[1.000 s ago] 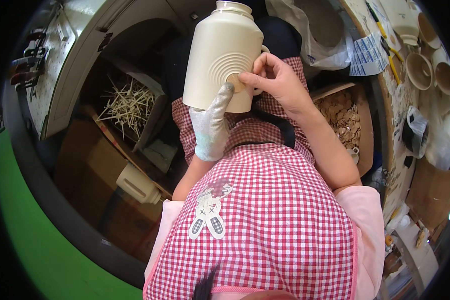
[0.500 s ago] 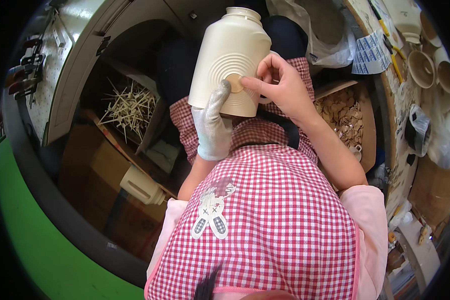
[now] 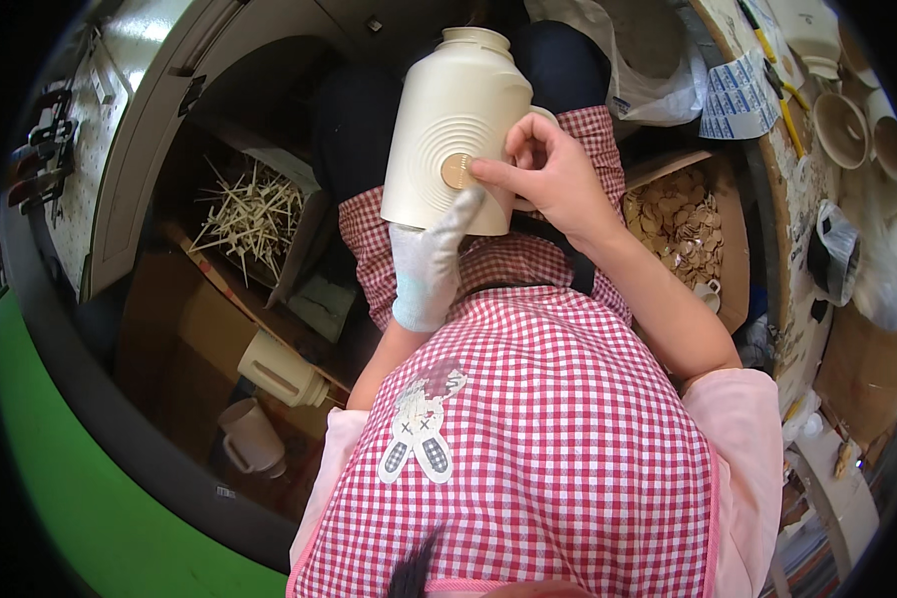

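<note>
Two hands meet on a cream ceramic jug (image 3: 455,130), held up in the middle of the scene above the person's lap. The left hand (image 3: 431,261), in a pale grey glove, props the jug from below, its fingers stretched up against the ribbed side. The bare right hand (image 3: 548,174) presses a small round tan disc (image 3: 455,170) onto the centre of the ribbed rings, fingers pinched narrow on the disc's edge. A red-and-white checked apron (image 3: 548,439) fills the near part of the view. To the right, a cardboard box of tan discs (image 3: 683,224) sits just beside the right forearm. On the far right, pale bowls (image 3: 840,130) stand on a cluttered tabletop (image 3: 789,299). To the left, a box holds wooden sticks (image 3: 251,214); nearer, a cream jug (image 3: 281,369) and a mug (image 3: 251,439) sit on the floor.
</note>
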Demonstrator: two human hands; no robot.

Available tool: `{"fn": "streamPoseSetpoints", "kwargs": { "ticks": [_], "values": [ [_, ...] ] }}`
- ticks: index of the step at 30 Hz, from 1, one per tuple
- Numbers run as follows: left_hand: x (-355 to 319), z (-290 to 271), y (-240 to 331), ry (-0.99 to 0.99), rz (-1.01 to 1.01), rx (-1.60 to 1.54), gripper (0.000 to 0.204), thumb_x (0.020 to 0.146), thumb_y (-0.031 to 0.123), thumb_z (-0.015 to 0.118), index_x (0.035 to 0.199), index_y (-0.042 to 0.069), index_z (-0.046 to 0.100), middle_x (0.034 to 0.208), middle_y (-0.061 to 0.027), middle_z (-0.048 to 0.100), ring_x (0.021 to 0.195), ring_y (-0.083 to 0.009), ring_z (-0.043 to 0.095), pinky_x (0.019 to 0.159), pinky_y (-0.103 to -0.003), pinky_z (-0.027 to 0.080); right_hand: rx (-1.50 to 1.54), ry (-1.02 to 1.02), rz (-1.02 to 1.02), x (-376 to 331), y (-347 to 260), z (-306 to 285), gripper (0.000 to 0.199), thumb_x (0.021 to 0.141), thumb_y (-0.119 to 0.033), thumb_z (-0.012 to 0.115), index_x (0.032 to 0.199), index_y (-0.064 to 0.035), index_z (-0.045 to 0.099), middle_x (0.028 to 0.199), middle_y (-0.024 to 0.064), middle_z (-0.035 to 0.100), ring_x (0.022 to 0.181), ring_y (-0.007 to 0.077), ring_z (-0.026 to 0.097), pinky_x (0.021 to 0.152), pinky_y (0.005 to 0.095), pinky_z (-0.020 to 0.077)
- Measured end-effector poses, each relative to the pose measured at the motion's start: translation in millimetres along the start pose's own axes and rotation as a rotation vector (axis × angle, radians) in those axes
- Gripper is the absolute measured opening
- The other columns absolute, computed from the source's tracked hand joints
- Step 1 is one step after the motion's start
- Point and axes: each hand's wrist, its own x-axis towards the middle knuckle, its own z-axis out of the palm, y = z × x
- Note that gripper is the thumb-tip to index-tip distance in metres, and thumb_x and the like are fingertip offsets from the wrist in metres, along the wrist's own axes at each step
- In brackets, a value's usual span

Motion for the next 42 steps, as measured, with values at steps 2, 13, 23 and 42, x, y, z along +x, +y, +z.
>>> {"fn": "streamPoseSetpoints", "kwargs": {
  "ticks": [2,13,23,42],
  "values": [
    [1.7,2.4,1.2,0.038,0.001,0.016,0.046,0.102,0.015,0.065,0.144,0.002,0.05,0.137,-0.0102,0.059,0.123,-0.0171,0.059,0.104,-0.032,0.049,-0.069,0.022,-0.04,2.3,-1.5,2.5,0.041,0.077,-0.031,0.093,0.088,-0.0087,0.06,0.072,-0.0062,0.051,0.065,0.0039,0.045,0.059,0.0207,0.0417],
    [3.9,-2.3,2.6,0.029,-0.276,-0.475,0.043,0.106,0.017,0.059,0.145,0.003,0.048,0.137,-0.0122,0.061,0.123,-0.0184,0.061,0.107,-0.034,0.049,-0.195,-0.022,-0.147,-4.7,-21.5,-0.1,0.025,0.088,-0.021,0.084,0.092,-0.005,0.066,0.077,-0.0056,0.06,0.068,0.0013,0.052,0.062,0.0183,0.0437],
    [8.7,23.7,10.2,0.106,0.205,-0.05,0.029,0.1,0.012,0.069,0.125,-0.001,0.064,0.116,-0.0083,0.069,0.1,-0.0155,0.068,0.087,-0.028,0.057,-0.067,-0.032,-0.06,-13.7,-32.5,-0.2,0.021,0.092,-0.016,0.079,0.102,0.0009,0.071,0.092,0.0044,0.075,0.082,0.0084,0.068,0.076,0.0224,0.0535],
    [24.0,-2.5,-7.9,-0.017,0.296,0.366,0.036,0.103,0.003,0.058,0.139,-0.001,0.056,0.132,-0.0115,0.063,0.121,-0.0228,0.06,0.105,-0.034,0.049,-0.166,0.058,-0.094,19.6,-3.2,-12.6,0.063,0.063,-0.047,0.098,0.08,-0.0108,0.049,0.07,0.0012,0.054,0.063,0.014,0.052,0.059,0.0301,0.0446]
  ]
}}
